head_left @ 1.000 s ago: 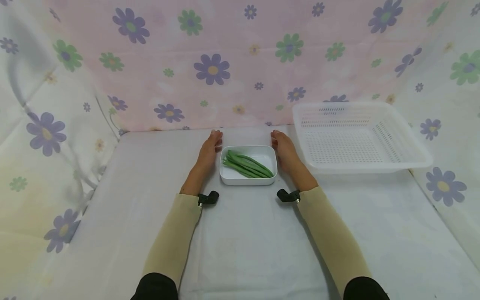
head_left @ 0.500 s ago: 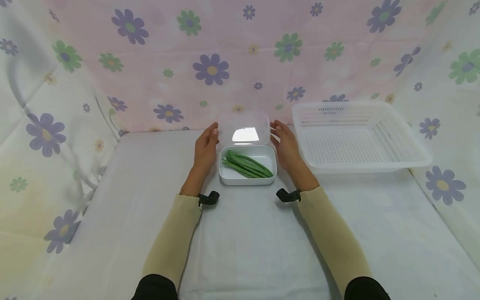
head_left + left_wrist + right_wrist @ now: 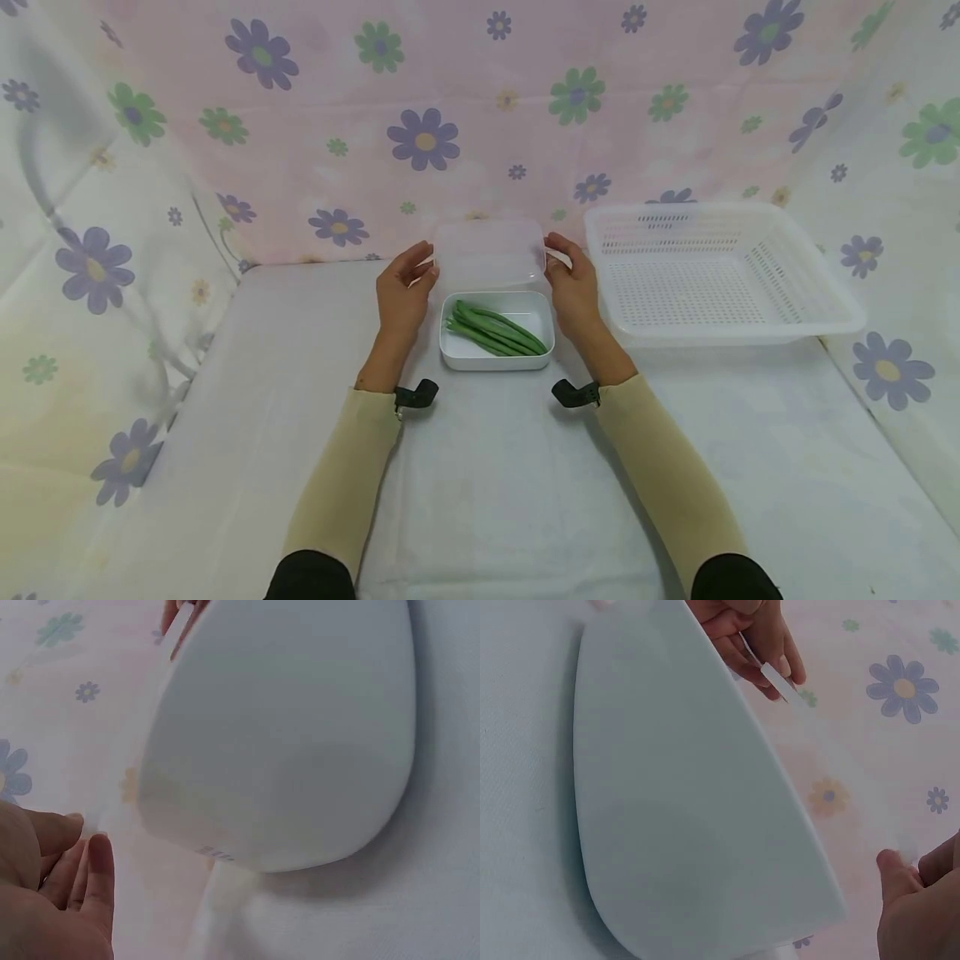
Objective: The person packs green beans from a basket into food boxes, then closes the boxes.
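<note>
Both hands pinch a clear, rectangular plastic lid (image 3: 490, 254) by its two short sides, tilted up behind a white box. My left hand (image 3: 401, 296) has thumb and fingertips at its left edge; my right hand (image 3: 576, 296) grips the right edge. Below the lid, the white rectangular box (image 3: 495, 364) stands uncovered between the forearms. A bunch of green beans (image 3: 498, 329) lies slantwise in it. In the left wrist view the box's smooth outer wall (image 3: 285, 750) fills the middle, and the see-through lid is hard to make out against the cloth.
A white perforated plastic basket (image 3: 738, 340) stands at the back right, close to my right hand. White cloth covers the table (image 3: 517, 500). A pink flowered curtain (image 3: 480, 100) hangs right behind the table's far edge.
The clear lid has come up from behind the box, tilting upright and rising between both hands. The left hand has turned outward and moved slightly left. Box, beans and basket stay put.
</note>
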Action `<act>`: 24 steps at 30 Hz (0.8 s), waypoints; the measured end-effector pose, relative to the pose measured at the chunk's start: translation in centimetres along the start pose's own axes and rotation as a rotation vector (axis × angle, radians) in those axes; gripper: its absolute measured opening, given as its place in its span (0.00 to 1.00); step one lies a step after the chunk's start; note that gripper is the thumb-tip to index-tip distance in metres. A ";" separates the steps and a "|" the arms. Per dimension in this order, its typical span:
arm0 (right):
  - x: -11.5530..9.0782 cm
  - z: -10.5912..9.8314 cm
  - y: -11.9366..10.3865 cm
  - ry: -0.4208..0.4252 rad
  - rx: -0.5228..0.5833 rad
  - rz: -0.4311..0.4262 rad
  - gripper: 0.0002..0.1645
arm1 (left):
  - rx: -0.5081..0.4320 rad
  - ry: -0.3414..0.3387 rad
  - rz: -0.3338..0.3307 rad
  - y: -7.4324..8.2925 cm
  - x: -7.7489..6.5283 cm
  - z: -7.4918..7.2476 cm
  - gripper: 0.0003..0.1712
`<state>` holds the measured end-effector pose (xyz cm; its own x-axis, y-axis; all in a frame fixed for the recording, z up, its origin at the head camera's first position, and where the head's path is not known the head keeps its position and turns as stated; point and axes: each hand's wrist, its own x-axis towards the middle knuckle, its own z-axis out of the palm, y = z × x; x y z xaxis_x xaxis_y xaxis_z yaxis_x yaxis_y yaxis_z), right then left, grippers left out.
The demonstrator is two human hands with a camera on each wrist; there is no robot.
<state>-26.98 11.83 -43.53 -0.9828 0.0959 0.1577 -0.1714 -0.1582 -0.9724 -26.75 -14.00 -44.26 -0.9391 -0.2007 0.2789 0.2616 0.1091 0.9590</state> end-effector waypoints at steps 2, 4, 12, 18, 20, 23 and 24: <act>-0.1 0.0 -0.1 0.009 -0.021 -0.019 0.27 | -0.012 -0.006 -0.007 0.3 0.0 -0.1 0.24; -0.1 0.1 -0.3 0.013 -0.039 -0.027 0.27 | -0.015 -0.019 -0.013 0.5 0.0 -0.2 0.23; -0.6 -0.1 -1.2 0.014 0.001 -0.051 0.21 | 0.034 -0.068 -0.045 1.2 0.0 -1.2 0.19; -1.1 -0.6 -1.7 0.007 -0.053 -0.104 0.17 | 0.024 -0.136 -0.016 2.0 -0.4 -2.2 0.16; -1.3 -0.9 -1.8 -0.002 -0.081 -0.128 0.16 | 0.022 -0.149 0.006 2.3 -0.4 -2.4 0.14; -1.6 -1.3 -1.9 0.007 -0.132 -0.168 0.15 | 0.029 -0.162 0.033 2.6 -0.4 -2.6 0.13; -1.7 -1.4 -1.9 0.013 -0.146 -0.182 0.14 | 0.036 -0.167 0.038 2.6 -0.4 -2.7 0.13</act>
<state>-24.90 13.32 -42.15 -0.9353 0.1231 0.3317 -0.3334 0.0069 -0.9427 -25.07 -16.22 -41.71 -0.9534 -0.0313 0.3000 0.2923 0.1484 0.9447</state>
